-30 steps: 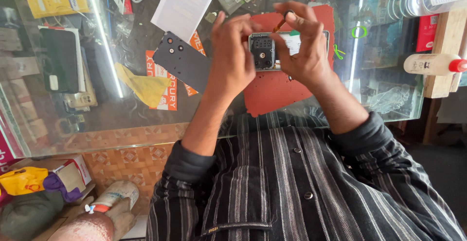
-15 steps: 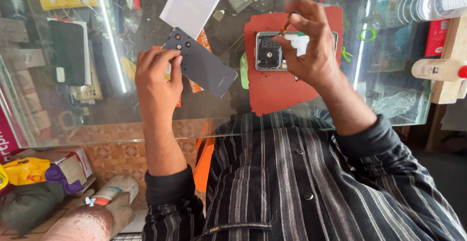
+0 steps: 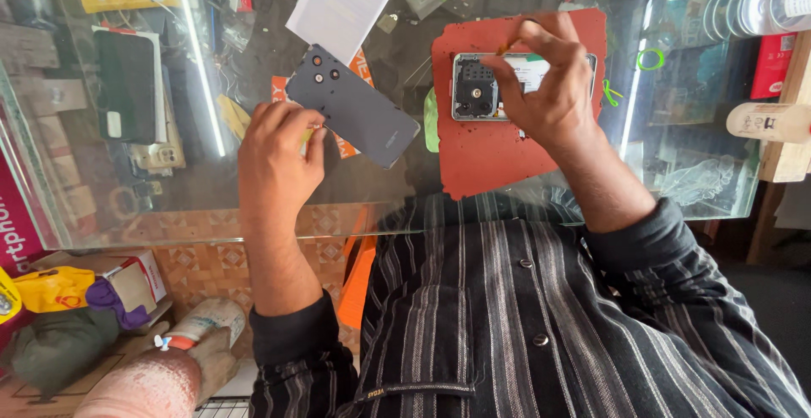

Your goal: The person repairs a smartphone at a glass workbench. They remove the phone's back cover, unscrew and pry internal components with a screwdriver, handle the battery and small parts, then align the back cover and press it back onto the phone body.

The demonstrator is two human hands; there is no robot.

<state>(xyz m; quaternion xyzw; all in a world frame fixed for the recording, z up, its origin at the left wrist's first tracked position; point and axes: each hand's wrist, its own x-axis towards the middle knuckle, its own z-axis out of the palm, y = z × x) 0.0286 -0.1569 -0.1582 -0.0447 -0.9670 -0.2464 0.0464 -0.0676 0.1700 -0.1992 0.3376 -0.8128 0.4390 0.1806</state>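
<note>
An opened phone (image 3: 477, 87) with its back removed lies on a red work mat (image 3: 498, 152) on the glass counter. My right hand (image 3: 545, 89) rests on the phone and pinches a thin orange-tipped tool above it. A dark grey phone back cover (image 3: 355, 105) with camera holes lies tilted on the glass to the left of the mat. My left hand (image 3: 274, 160) is at the cover's near-left corner, fingers curled and touching its edge.
A white paper sheet (image 3: 346, 0) lies beyond the cover. A black phone (image 3: 125, 84) sits at the far left under the glass. A green pick (image 3: 431, 121) lies by the mat's left edge. Boxes and bags (image 3: 76, 287) sit below the counter's left end.
My left hand left the opened phone and moved left to the grey back cover, which now lies lower on the glass. My right hand stays on the phone with the tool.
</note>
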